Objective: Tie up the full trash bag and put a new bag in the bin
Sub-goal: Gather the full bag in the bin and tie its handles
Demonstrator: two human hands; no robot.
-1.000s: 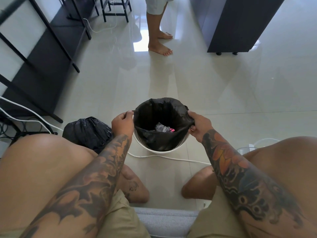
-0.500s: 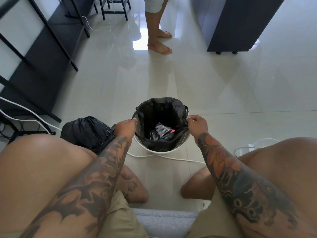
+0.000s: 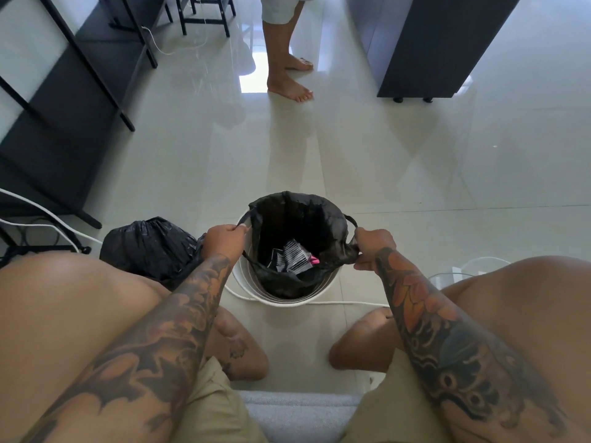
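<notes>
Seen from the head camera, the left hand (image 3: 224, 241) and right hand (image 3: 372, 247) each pinch a side of the black bag (image 3: 297, 219) in the white bin (image 3: 287, 298) on the floor. The packets (image 3: 292, 259) inside are too blurred to read. A second bag (image 3: 150, 247) lies partly behind the left arm.

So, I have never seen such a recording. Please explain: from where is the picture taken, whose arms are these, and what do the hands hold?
There is no machine here. A seated person wears a camera on the head, looking down, so the arms are their own. The left hand and the right hand each grip one side of the black bag that lines the white bin on the tiled floor. Some rubbish lies inside. A second, bunched black bag sits on the floor left of the bin, and a white cable runs past it. Another person's bare feet stand further off.
</notes>
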